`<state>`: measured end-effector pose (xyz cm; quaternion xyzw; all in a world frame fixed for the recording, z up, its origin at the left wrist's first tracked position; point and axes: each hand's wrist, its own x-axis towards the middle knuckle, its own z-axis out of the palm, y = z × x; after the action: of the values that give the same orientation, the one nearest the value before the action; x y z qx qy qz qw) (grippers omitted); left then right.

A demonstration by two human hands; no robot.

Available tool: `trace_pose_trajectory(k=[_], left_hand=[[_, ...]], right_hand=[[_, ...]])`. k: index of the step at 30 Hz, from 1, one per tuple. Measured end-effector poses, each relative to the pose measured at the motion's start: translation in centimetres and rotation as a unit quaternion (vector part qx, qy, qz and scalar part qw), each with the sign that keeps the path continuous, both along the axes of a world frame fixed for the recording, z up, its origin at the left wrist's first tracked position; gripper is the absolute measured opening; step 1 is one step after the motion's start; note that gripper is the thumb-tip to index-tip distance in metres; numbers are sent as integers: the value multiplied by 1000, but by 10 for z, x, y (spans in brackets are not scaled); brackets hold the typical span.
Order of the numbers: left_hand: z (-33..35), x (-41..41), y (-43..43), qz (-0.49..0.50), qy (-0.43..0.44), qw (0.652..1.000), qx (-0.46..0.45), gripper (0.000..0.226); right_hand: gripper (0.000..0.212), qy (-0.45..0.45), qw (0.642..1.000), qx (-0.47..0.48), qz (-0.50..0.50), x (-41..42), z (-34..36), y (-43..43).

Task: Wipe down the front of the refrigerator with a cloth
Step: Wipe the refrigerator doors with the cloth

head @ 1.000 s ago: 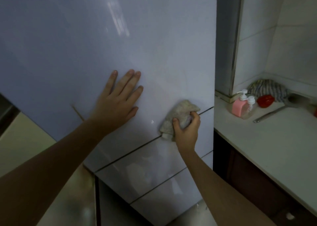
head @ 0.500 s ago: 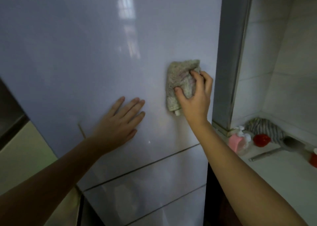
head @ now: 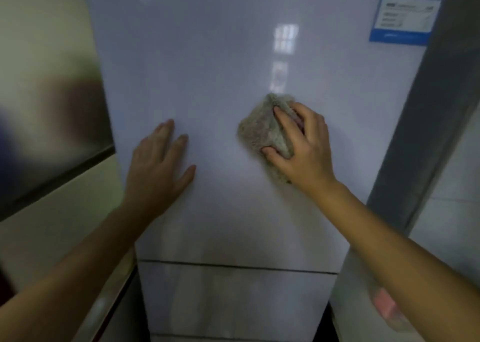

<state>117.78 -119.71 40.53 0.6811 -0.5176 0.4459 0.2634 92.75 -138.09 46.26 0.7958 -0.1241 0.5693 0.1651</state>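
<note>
The white glossy refrigerator front (head: 220,61) fills the middle of the head view, with a door seam low down. A crumpled beige cloth (head: 258,131) lies against the upper door right of centre. My right hand (head: 301,146) grips the cloth, thumb and fingers curled over it, and presses it on the door. To the left of the cloth, my left hand (head: 158,165) lies flat on the door with straight fingers and holds nothing.
A blue-edged label (head: 405,16) is stuck at the door's top right. The fridge's grey side (head: 426,113) runs down the right, with white tiles (head: 446,211) beyond. A blurred pink bottle (head: 387,305) shows under my right forearm. A cream wall (head: 44,42) is left.
My right hand has carried the cloth up the door from the seam and a little leftward. The view has tilted up, so the label shows and the counter has dropped out of sight.
</note>
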Motion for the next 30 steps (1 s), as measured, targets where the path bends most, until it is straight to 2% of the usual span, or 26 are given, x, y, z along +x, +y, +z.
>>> trace_pose_trajectory(k=[5, 11, 17, 21, 24, 26, 30], left_hand=[[-47, 29, 57, 82, 95, 992, 8, 63], [-112, 39, 58, 73, 162, 983, 45, 72], [-168, 29, 40, 75, 202, 976, -24, 76], [-210, 27, 42, 67, 227, 971, -21, 78], [-227, 32, 45, 57, 197, 979, 12, 78], [-227, 36, 47, 61, 177, 982, 29, 78], [-229, 45, 53, 70, 139, 987, 47, 79]], right_hand=[[69, 97, 993, -55, 42, 49, 0, 21], [72, 239, 957, -153, 58, 111, -26, 51], [62, 212, 961, -165, 67, 139, -40, 61], [57, 269, 943, -182, 69, 146, -98, 66], [58, 326, 926, -181, 58, 140, -130, 66], [58, 340, 921, -187, 48, 138, -127, 67], [56, 257, 951, -168, 48, 150, -85, 77]])
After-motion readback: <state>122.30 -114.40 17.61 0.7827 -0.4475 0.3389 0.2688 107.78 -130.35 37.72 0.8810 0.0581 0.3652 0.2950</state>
